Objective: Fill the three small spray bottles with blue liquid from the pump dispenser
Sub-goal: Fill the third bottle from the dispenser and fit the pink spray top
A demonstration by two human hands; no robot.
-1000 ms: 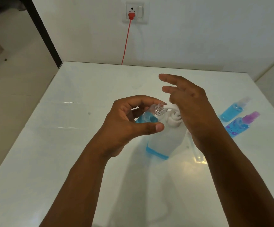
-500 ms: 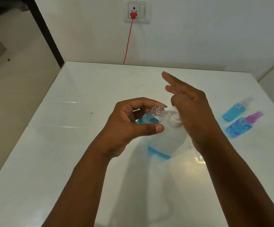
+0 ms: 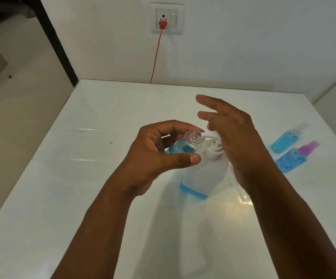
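Two capped bottles (image 3: 289,150) beside dispenser (image 3: 203,176)

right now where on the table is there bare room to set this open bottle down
Bare top lies left of the left hand, toward the table edge, and along the back by the wall. It is crowded right of the pump dispenser, where two filled bottles lie.

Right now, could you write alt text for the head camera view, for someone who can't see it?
A left hand holds an uncapped small spray bottle, partly filled with blue liquid, at the spout of a white pump dispenser, while the right hand rests on the pump. Two capped filled bottles lie on the white table to the right.
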